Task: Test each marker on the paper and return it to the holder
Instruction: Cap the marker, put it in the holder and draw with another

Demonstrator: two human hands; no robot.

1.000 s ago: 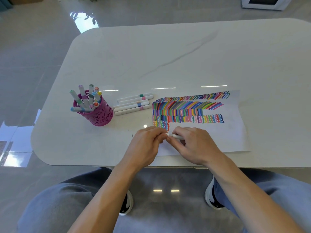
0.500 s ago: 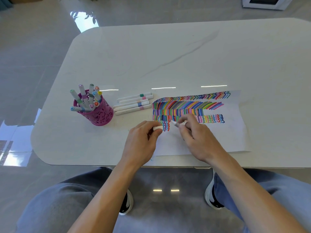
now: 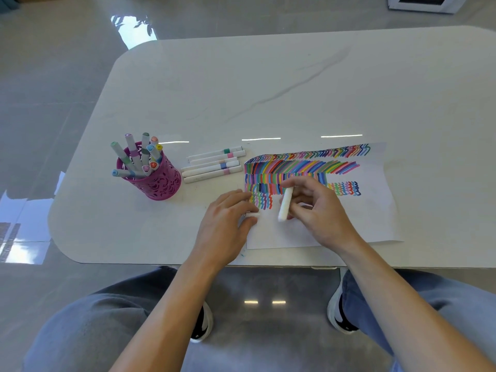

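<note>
head view, left to right: a magenta perforated holder [image 3: 157, 181] stands on the white table [image 3: 268, 89], filled with capped markers leaning at various angles. just right of it, five loose markers [image 3: 214, 164] lie side by side on the table, long axes running left to right, slightly tilted up toward the right. the left hand [image 3: 228, 218] rests at the paper's near left edge, thumb and fingers closed on a small white cap [image 3: 252, 214]. the paper [image 3: 375, 210] carries rows of coloured test strokes. the right hand [image 3: 319, 210], over the paper and apart from the left, pinches a white marker [image 3: 285, 204]; its long axis runs nearly upright in the picture, lower end toward the person, upper end toward the strokes.
</note>
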